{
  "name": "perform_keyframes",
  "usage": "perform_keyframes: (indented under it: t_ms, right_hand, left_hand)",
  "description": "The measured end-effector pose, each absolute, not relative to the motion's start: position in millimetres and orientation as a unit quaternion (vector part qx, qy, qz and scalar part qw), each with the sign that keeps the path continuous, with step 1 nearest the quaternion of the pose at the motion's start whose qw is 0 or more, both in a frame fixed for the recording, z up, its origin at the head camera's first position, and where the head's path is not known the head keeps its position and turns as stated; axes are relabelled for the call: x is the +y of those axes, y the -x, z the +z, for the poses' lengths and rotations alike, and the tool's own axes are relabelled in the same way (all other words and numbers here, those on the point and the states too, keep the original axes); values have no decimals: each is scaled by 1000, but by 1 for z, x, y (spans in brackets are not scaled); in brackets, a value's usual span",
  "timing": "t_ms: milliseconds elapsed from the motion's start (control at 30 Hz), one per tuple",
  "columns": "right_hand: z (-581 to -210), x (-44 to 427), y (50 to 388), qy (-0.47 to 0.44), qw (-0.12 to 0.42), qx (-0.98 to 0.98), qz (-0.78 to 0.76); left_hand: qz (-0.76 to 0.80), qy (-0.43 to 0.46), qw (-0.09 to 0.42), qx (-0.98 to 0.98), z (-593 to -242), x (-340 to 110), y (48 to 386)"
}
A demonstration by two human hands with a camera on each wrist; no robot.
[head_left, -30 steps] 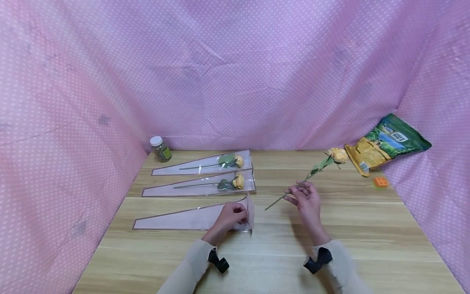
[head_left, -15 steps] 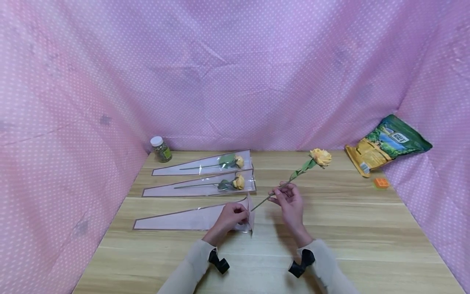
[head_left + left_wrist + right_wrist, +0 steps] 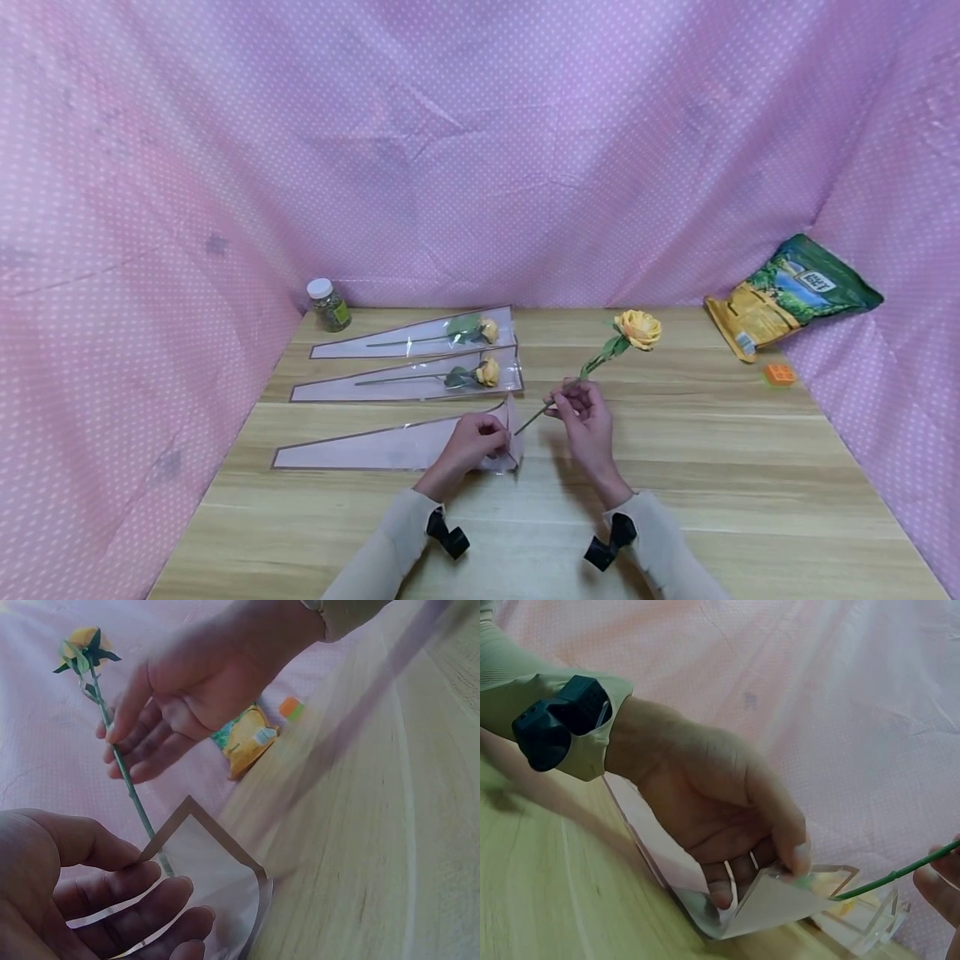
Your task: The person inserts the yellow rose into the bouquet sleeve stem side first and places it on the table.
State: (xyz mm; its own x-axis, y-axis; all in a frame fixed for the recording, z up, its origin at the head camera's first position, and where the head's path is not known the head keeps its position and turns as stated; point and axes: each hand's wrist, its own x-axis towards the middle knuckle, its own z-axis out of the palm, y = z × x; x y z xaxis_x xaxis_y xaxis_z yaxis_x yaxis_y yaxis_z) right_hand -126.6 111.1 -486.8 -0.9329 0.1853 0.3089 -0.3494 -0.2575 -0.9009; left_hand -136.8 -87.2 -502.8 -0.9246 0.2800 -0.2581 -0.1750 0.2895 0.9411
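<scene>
My left hand [image 3: 468,442] pinches the mouth edge of a clear-and-white flower sleeve [image 3: 352,450] with a dark border, lying nearest me on the table. In the left wrist view, thumb and fingers lift that bordered edge [image 3: 166,825] so the mouth gapes. My right hand [image 3: 588,429] holds a yellow rose [image 3: 639,330] by its green stem, bloom up and to the right. The stem's lower end [image 3: 889,877] reaches the sleeve's mouth in the right wrist view. How far it lies inside I cannot tell.
Two more sleeves, an upper one [image 3: 341,347] and a middle one [image 3: 322,391], lie behind, each with a yellow rose inside. A white-capped jar [image 3: 330,307] stands back left. At right are a green-and-yellow bag [image 3: 787,292] and an orange block [image 3: 778,373].
My right hand has moved left with the rose, bringing the stem's lower end to the sleeve's mouth. The left hand has stayed almost still at the sleeve's edge.
</scene>
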Motion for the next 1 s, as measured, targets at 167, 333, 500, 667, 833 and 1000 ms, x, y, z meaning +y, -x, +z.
perform_keyframes:
  t_ms: [167, 333, 500, 667, 833, 1000]
  right_hand:
    - [-492, 112, 126, -55, 160, -587, 792]
    - [-500, 111, 126, -40, 137, -566, 812]
    - [-507, 109, 125, -21, 102, -572, 814]
    - [-511, 106, 123, 5, 83, -576, 813]
    - [-515, 103, 123, 33, 75, -576, 813]
    - [-520, 100, 123, 47, 77, -572, 816]
  left_hand:
    - [598, -31, 193, 777, -502, -85, 138]
    - [604, -32, 193, 773, -503, -82, 141]
    - [599, -43, 182, 779, -503, -79, 142]
    - [593, -52, 173, 785, -499, -77, 143]
    - [585, -58, 167, 792, -497, -75, 144]
    - [584, -74, 151, 794, -499, -72, 145]
